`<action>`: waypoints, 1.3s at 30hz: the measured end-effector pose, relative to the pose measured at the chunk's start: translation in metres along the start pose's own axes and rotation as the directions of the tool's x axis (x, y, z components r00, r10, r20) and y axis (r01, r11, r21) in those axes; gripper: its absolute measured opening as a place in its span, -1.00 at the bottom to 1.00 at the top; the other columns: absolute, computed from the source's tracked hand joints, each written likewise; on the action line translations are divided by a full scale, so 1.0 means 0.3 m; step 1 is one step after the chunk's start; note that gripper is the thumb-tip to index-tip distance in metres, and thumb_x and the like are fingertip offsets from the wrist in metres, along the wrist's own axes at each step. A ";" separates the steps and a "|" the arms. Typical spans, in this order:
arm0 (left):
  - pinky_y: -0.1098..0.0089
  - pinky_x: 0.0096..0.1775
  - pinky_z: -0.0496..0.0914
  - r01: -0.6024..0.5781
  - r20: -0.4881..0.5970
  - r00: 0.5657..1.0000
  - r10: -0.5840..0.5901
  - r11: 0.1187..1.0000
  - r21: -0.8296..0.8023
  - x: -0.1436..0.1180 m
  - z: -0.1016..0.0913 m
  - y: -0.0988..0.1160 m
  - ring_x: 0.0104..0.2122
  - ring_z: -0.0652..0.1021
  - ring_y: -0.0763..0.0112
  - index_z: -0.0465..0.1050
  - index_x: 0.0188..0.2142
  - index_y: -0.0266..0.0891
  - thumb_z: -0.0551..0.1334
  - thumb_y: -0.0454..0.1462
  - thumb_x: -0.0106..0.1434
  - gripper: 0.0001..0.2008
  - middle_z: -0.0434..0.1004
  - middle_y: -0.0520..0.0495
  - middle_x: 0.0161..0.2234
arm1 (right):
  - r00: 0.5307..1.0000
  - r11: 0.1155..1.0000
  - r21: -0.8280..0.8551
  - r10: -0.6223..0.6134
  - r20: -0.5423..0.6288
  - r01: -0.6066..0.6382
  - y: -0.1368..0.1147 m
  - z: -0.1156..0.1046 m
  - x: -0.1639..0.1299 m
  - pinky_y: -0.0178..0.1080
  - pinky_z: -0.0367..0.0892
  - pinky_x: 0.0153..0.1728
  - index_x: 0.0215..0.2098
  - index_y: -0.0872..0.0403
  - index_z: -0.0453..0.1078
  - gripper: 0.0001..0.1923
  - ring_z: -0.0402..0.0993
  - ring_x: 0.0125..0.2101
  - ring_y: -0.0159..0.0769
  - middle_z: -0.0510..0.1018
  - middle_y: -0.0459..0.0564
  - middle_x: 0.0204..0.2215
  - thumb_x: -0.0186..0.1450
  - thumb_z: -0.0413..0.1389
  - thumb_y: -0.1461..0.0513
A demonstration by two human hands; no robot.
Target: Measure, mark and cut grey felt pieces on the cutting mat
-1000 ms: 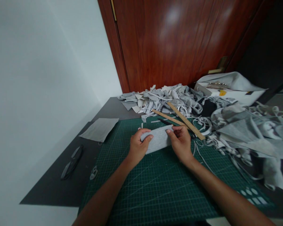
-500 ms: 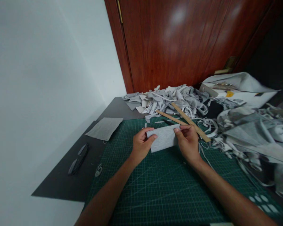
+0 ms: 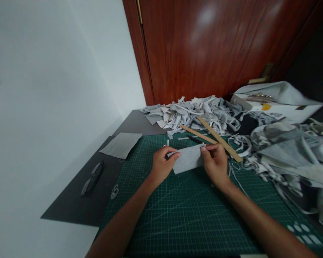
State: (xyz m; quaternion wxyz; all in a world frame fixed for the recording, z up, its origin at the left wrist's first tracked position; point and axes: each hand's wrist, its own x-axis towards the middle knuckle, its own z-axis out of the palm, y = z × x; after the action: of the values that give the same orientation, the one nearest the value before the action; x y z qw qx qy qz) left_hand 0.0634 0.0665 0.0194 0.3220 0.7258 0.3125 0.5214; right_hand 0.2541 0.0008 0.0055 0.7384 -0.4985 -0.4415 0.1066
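Pinching the grey felt piece (image 3: 188, 163), both hands' grip stays closed, felt tilted slightly.

Left hand (image 3: 162, 165) and right hand (image 3: 214, 163) pinched, forearms converging

Home craft or sewing work corner, set up on a dark table (image 3: 70, 211) against a white wall (image 3: 43, 89) and a red-brown wooden door (image 3: 204, 50). Evidence: green gridded cutting mat (image 3: 183, 215); large heap of grey fabric scraps (image 3: 193, 113) and strips; wooden rulers (image 3: 220, 139); a cut grey fabric square (image 3: 121, 144); black scissors (image 3: 92, 178); more grey cloth piled at the right (image 3: 287, 154).
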 end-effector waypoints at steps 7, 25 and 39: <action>0.34 -0.19 0.46 -0.061 0.158 0.987 0.009 0.942 0.329 0.003 -0.024 0.006 -0.33 0.59 0.34 0.54 -0.29 -0.17 0.27 -0.18 0.42 -0.83 0.61 0.01 -0.36 | 0.988 0.981 -0.140 -0.121 0.100 0.134 0.012 -0.014 -0.013 -0.12 0.39 -0.28 -0.27 -0.04 0.34 -0.85 0.53 -0.32 -0.14 0.58 -0.05 -0.36 0.42 0.20 0.13; 0.44 -0.36 0.25 -0.008 0.324 0.943 -0.075 0.969 0.247 -0.037 0.022 0.034 -0.48 0.48 0.44 0.52 -0.34 -0.19 0.25 -0.22 0.42 -0.81 0.49 0.08 -0.50 | 0.950 0.936 -0.244 -0.196 0.244 0.256 0.001 -0.014 -0.040 -0.15 0.49 -0.34 -0.22 -0.05 0.36 -0.94 0.64 -0.31 -0.14 0.68 -0.02 -0.27 0.43 0.15 0.17; 0.47 -0.50 0.15 0.255 0.270 0.934 -0.235 0.966 -0.042 -0.028 0.038 0.026 -0.57 0.30 0.50 0.44 -0.47 -0.20 0.32 -0.07 0.25 -0.71 0.32 0.13 -0.59 | 0.977 0.995 -0.094 0.050 0.207 -0.031 -0.015 0.003 -0.026 -0.07 0.52 -0.22 -0.08 -0.01 0.50 -0.76 0.63 -0.27 -0.11 0.69 0.02 -0.27 0.39 0.21 0.04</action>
State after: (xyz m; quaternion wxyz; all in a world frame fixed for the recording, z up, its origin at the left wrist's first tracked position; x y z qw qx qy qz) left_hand 0.0729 0.0536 0.0182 0.4504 0.7312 0.3350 0.3877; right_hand 0.2476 -0.0056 0.0051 0.6623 -0.5262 -0.5108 0.1534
